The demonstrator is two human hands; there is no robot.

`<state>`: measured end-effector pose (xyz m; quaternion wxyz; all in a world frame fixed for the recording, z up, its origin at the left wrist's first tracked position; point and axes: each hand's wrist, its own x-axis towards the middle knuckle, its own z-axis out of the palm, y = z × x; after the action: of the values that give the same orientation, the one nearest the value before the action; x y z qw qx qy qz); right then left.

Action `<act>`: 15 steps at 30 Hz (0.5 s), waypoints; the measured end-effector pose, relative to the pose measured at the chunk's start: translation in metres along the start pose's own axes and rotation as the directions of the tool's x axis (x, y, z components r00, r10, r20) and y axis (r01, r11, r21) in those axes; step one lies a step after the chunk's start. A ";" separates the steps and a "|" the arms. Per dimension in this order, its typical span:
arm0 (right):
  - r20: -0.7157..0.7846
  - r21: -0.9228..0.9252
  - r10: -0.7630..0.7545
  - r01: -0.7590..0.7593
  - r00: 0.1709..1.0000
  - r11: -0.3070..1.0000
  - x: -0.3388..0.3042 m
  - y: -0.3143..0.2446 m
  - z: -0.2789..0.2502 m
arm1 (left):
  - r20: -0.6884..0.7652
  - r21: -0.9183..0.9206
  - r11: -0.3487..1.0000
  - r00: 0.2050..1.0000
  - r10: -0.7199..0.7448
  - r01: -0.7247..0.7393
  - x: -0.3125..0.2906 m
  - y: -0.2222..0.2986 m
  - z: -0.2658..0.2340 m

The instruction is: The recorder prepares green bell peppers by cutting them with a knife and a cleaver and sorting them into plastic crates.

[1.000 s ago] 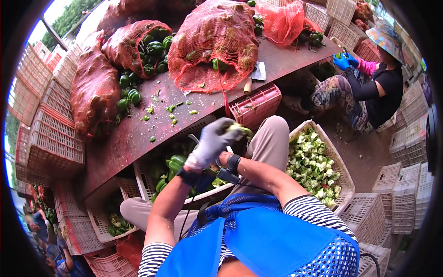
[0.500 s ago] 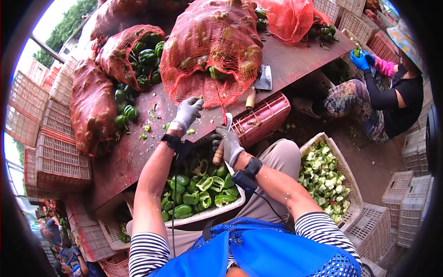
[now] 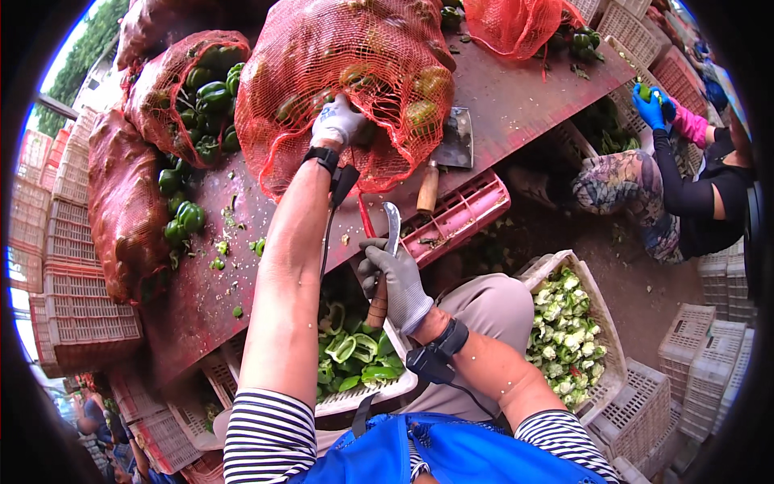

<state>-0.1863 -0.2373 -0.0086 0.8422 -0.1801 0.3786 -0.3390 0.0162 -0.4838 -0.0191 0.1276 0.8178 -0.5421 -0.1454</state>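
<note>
- In the head view, the large red mesh bag [image 3: 355,44] fills the upper middle of the frame, bulging with green peppers; its loose, fine netting sags around an opening at its lower edge.
- The left hand [image 3: 339,121], in a pale glove, reaches into that opening; its fingertips are hidden, so I cannot tell whether they are clamped on a pepper or apart.
- At the centre, the right hand [image 3: 399,286], in a grey glove, has its fingers wrapped around the wooden handle of a knife [image 3: 393,227], whose short curved blade points up.
- A red strap [image 3: 366,216] hangs from the bag just left of the blade.
- Right of the bag, a flat metal scraper [image 3: 455,139] with a wooden handle lies on the reddish table [image 3: 189,323], above a red crate [image 3: 463,216].
- The left forearm crosses in front of the table and partly hides the white crate [image 3: 395,389] of glossy, opened green peppers at lower centre.
- Lower right, a pale crate [image 3: 615,375] holds whitish-green pepper cores.
- Another smaller mesh bag [image 3: 113,210] leans at upper left, whole peppers beside it.
- Upper right, a co-worker in blue gloves holds a green pepper.
</note>
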 end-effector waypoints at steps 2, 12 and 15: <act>0.050 0.016 -0.003 0.002 0.999 1.000 0.002 0.003 0.002 | 0.013 -0.287 0.955 0.997 0.082 -0.075 -0.014 -0.035 -0.008; 0.209 -0.160 -0.117 0.152 0.971 0.975 -0.014 0.000 0.029 | 0.319 -0.824 -0.475 0.946 0.062 0.309 -0.281 -0.207 -0.036; 0.245 -0.166 -0.252 0.297 0.936 0.940 0.010 0.012 0.043 | 0.173 -0.982 -0.147 0.895 -0.411 0.123 -0.315 -0.212 -0.023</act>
<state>-0.1434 -0.2342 0.0075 0.8005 -0.3519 0.2860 -0.3919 0.0883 -0.1116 -0.0439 0.7018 0.5614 -0.0625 -0.4342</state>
